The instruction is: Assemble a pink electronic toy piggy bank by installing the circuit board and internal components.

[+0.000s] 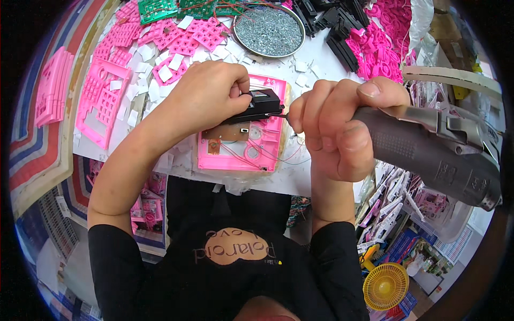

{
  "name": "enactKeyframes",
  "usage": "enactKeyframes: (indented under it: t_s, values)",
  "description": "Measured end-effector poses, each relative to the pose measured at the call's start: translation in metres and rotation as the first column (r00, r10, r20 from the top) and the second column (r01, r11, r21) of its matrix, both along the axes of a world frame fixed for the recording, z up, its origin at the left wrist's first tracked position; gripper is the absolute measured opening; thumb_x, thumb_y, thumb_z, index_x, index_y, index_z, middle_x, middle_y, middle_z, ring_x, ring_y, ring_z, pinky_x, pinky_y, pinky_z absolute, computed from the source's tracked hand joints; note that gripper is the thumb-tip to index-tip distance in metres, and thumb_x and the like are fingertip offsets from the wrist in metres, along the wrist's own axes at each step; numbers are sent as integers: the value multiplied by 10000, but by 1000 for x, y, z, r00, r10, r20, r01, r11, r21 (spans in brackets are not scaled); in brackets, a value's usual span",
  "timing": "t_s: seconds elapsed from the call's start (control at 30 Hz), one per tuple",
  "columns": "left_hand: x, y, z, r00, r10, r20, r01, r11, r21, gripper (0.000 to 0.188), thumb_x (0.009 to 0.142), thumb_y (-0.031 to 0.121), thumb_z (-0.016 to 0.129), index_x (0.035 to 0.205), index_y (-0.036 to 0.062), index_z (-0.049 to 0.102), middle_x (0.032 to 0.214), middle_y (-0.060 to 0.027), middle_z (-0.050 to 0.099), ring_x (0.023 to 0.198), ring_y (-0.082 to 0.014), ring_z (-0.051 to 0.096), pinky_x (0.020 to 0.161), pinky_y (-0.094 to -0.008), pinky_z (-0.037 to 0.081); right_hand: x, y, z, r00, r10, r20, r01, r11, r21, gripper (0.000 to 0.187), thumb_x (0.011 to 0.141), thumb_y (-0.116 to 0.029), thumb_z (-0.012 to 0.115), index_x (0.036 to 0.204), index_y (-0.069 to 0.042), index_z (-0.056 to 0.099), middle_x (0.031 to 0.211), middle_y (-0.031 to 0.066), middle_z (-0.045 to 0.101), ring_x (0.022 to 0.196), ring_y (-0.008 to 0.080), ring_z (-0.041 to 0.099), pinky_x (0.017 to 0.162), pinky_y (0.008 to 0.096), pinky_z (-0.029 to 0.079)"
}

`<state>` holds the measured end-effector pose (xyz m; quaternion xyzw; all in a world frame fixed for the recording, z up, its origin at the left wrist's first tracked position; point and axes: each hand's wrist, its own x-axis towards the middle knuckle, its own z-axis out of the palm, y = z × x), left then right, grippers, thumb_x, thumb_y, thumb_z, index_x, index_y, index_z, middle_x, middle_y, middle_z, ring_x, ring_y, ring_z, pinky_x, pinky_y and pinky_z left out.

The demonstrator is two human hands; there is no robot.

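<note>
My right hand [340, 120] is wrapped round a dark grey power screwdriver [423, 152], held nearly level. Its thin bit points left, with the tip at the right end of a black plastic box-shaped part [265, 101]. Pinched in the closed fingers of my left hand [222, 88], that black part is over a pink plastic housing [273, 144]. Below the part, a brown circuit board [230, 132] and thin red wires lie inside the housing. My left fingers partly cover the black part, and whether the bit sits in a screw is too small to tell.
A round dish of small screws [269, 32] stands at the back, beside black plastic parts [337, 32] and a heap of pink pieces [380, 40]. Pink panels [101, 101], green circuit boards [158, 9] and white scraps spread over the left. A yellow basket [385, 286] is low on the right.
</note>
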<state>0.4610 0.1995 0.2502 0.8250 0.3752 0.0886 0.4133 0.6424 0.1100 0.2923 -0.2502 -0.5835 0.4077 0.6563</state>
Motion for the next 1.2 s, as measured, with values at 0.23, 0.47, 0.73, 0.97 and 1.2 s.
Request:
enactKeyframes:
  t_s: [0.23, 0.47, 0.73, 0.97, 1.2]
  values:
    - [-30, -29, 8, 973, 69, 222, -166, 873, 458, 372, 733, 251, 810, 997, 52, 638, 930, -96, 650, 880, -297, 612, 788, -405, 439, 3, 3, -4, 1000, 20, 5, -20, 999, 39, 397, 987, -196, 590, 1337, -119, 417, 658, 12, 455, 533, 138, 454, 558, 344, 464]
    - [-30, -57, -28, 991, 62, 118, -118, 819, 561, 469, 701, 264, 825, 1110, 129, 639, 978, -10, 626, 933, -201, 588, 860, -416, 323, -13, 18, -16, 995, -62, 73, 59, 998, 32, 391, 964, -164, 613, 1299, -98, 423, 645, 32, 470, 528, 143, 463, 550, 343, 472]
    - [-33, -51, -37, 979, 17, 204, -128, 828, 546, 466, 698, 245, 826, 1109, 128, 639, 978, -6, 623, 908, -197, 592, 868, -419, 314, -26, 31, -38, 988, -85, 129, 78, 995, 57, 351, 939, -124, 657, 1194, -52, 427, 631, 69, 520, 508, 148, 487, 527, 345, 492]
    - [-34, -49, -43, 973, -4, 232, -121, 846, 520, 507, 671, 231, 841, 1116, 122, 624, 970, -18, 621, 898, -211, 598, 868, -422, 323, -27, 30, -37, 976, -51, 210, 44, 998, 38, 289, 916, -78, 667, 1088, -27, 441, 667, 96, 545, 539, 162, 536, 550, 362, 529]
    - [-36, -44, -47, 950, -81, 303, -92, 851, 517, 481, 697, 192, 823, 1119, 89, 616, 927, -33, 597, 872, -223, 598, 855, -398, 341, -30, 24, -34, 920, -51, 387, 47, 999, 20, 249, 883, -20, 676, 1015, -5, 466, 684, 112, 566, 569, 187, 570, 577, 368, 547]
